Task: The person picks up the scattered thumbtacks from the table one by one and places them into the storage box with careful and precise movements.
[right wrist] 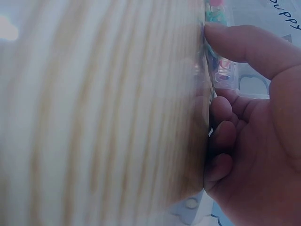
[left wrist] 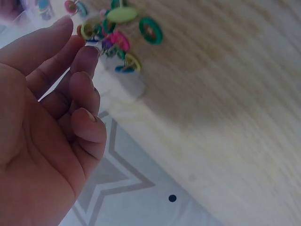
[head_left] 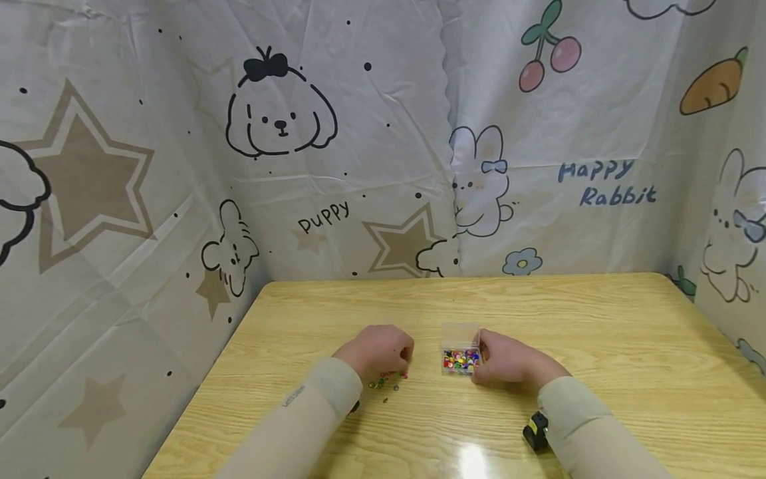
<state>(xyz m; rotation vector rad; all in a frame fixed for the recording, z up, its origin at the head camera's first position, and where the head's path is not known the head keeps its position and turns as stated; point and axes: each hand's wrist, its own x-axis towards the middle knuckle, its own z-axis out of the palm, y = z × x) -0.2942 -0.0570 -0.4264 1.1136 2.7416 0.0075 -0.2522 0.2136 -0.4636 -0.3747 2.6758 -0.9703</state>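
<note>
Small colourful thumbtacks (left wrist: pixel 150 30) with round heads lie in a loose scatter on the table. My left hand (head_left: pixel 383 347) is bent low over them, its thumb and fingertips among the tacks in the left wrist view; whether a tack is pinched there I cannot tell. To the right stands a clear plastic box (head_left: pixel 461 372) holding many mixed-colour tacks, its transparent lid (head_left: pixel 460 334) raised at the back. My right hand (head_left: pixel 509 359) grips the box at its right side, thumb at the front. In the right wrist view the other fingers curl beside it, near the tabletop.
The wooden table (head_left: pixel 628 346) spreads around both hands. Printed curtains (head_left: pixel 389 166) hang behind it and at both sides. A small black device (head_left: pixel 536 431) sits at the right wrist. Stray tacks (head_left: pixel 385 400) lie nearer the table's front.
</note>
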